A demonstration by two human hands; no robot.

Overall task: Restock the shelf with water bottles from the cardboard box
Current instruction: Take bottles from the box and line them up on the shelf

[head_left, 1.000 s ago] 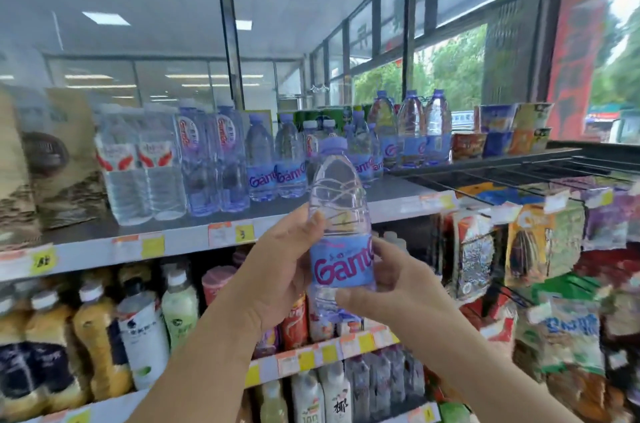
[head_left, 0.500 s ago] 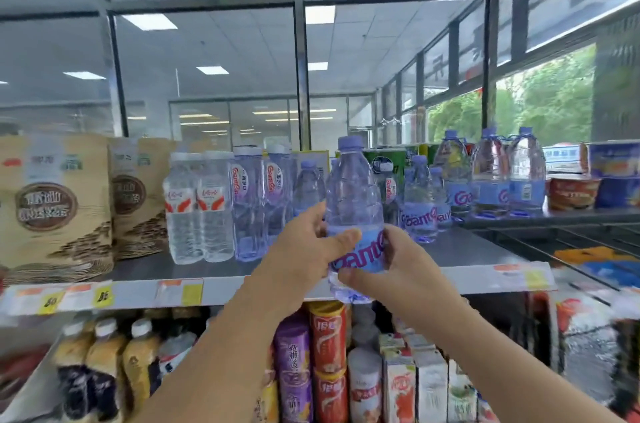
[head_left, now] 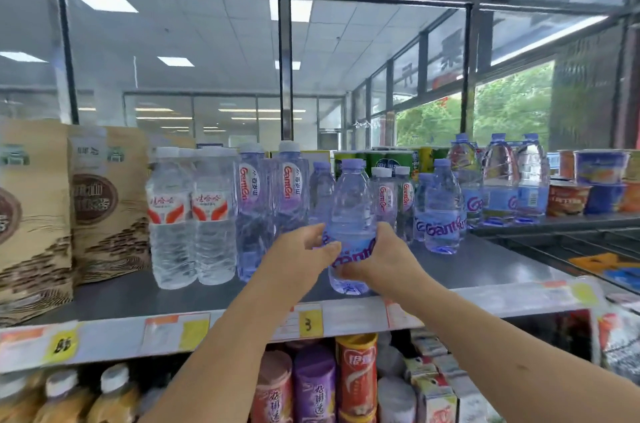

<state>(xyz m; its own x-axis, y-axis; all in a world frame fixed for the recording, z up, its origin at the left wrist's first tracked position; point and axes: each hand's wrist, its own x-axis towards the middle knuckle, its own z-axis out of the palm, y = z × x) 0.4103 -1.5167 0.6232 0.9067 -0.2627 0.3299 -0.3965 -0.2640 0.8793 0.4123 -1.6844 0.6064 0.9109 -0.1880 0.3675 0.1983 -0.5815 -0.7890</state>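
Basically, Ganten water bottle point(head_left: 350, 211) was upright, left grip point(head_left: 302, 247) and right grip point(head_left: 382, 254) both curled round its label band, base at shelf point(head_left: 485, 261) front; bare space lay straight behind.

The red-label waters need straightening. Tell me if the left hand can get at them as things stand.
Probably yes. The red-label waters stand at the shelf front, left of the left hand, nothing before them. But it and the right hand grip the purple-label bottle, so it must release first.
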